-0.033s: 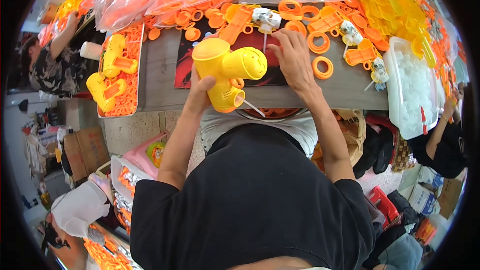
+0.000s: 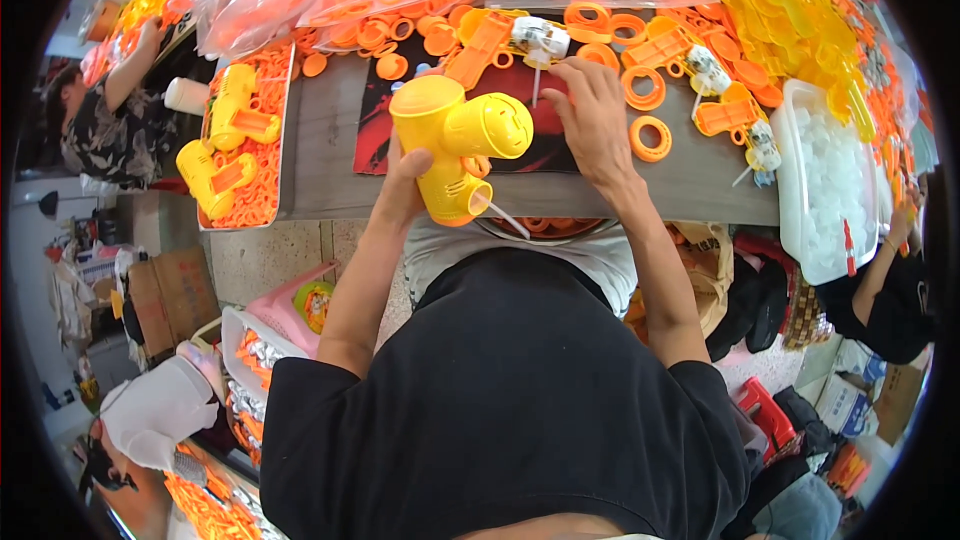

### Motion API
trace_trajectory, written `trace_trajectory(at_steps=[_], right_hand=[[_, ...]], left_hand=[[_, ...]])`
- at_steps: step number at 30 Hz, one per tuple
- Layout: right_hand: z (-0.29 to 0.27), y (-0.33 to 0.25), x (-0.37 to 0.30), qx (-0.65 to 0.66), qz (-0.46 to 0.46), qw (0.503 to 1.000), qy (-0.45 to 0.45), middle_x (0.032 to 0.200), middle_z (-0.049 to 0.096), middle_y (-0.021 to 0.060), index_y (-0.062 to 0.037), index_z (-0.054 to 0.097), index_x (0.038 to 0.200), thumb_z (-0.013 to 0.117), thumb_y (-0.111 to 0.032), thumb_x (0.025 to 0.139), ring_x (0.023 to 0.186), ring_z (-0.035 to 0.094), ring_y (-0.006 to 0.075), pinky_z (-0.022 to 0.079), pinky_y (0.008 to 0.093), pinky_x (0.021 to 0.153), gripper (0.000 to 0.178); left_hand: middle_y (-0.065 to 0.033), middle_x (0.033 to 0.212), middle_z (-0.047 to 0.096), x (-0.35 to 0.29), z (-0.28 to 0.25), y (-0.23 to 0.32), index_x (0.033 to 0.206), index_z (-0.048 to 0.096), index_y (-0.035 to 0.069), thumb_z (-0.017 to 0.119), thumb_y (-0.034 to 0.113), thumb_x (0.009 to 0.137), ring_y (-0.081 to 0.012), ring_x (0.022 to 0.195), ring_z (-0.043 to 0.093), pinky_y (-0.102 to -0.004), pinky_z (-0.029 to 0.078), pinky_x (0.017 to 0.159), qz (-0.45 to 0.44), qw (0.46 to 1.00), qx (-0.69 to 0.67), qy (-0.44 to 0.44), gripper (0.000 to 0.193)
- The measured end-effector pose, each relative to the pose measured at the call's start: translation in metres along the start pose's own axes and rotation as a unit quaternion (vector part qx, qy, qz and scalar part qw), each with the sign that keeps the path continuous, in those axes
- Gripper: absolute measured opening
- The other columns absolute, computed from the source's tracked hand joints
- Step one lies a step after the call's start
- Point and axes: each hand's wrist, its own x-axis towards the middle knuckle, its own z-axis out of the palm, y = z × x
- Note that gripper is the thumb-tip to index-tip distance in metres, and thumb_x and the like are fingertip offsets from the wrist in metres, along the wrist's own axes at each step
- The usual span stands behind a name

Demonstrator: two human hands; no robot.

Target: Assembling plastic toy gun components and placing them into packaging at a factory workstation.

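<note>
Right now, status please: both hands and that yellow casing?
Left hand grips yellow plastic casing; white stick pokes out. Right hand open, apart from it, near white mechanism. Orange rings beside that hand.

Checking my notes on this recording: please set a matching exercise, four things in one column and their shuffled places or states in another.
1. Yellow plastic shell of branching cylinders
2. White rectangular plastic tub
3. Two yellow-and-orange plastic housings
4. Red-and-black flat mat

A. Holding whitish translucent pieces
B. Spread flat on the grey tabletop
C. Gripped in the left hand
D. Lying on small orange pieces

Pairs: 1-C; 2-A; 3-D; 4-B
</note>
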Motion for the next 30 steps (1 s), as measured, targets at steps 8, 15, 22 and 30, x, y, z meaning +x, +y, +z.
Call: trace_trajectory(at_steps=[8, 15, 22, 30], right_hand=[[-0.053, -0.061, 0.022, 0.496, 0.149, 0.835, -0.186, 0.127, 0.060, 0.0066, -0.0006, 0.054, 0.135, 0.064, -0.013, 0.095, 0.108, 0.060, 0.0123, 0.049, 0.0284, 0.093, 0.043], [-0.068, -0.068, 0.013, 0.456, 0.282, 0.828, -0.164, 0.128, 0.062, 0.0089, -0.0002, 0.053, 0.139, 0.071, -0.012, 0.092, 0.112, 0.061, 0.0151, 0.050, 0.0296, 0.095, 0.052], [-0.074, -0.063, 0.004, 0.426, 0.230, 0.860, -0.161, 0.116, 0.068, 0.0070, -0.0013, 0.057, 0.134, 0.072, -0.007, 0.089, 0.101, 0.063, 0.0103, 0.050, 0.0260, 0.089, 0.048], [-0.055, -0.049, -0.002, 0.429, 0.221, 0.862, -0.154, 0.112, 0.069, 0.0067, -0.0009, 0.058, 0.133, 0.069, 0.000, 0.088, 0.096, 0.064, 0.0100, 0.051, 0.0245, 0.085, 0.046]], left_hand=[[-0.0162, 0.098, 0.066, 0.005, -0.004, -0.013, 0.132, 0.048, 0.002, 0.066, 0.058, 0.081, -0.0250, 0.080, 0.069, -0.0369, 0.059, 0.070, -0.047, 0.998, 0.029, -0.019, 0.077], [-0.0111, 0.128, 0.059, 0.016, -0.003, 0.007, 0.145, 0.038, 0.001, 0.088, 0.016, 0.069, -0.0227, 0.115, 0.062, -0.0366, 0.052, 0.097, 0.149, 0.958, 0.244, -0.009, 0.092], [-0.0097, 0.126, 0.060, 0.012, 0.006, 0.036, 0.143, 0.041, 0.001, 0.090, 0.004, 0.064, -0.0169, 0.116, 0.060, -0.0340, 0.049, 0.101, 0.215, 0.887, 0.393, -0.115, 0.093], [-0.0102, 0.127, 0.061, 0.014, 0.005, 0.039, 0.142, 0.043, 0.003, 0.088, 0.001, 0.066, -0.0179, 0.116, 0.060, -0.0347, 0.049, 0.100, 0.188, 0.850, 0.486, -0.070, 0.088]])
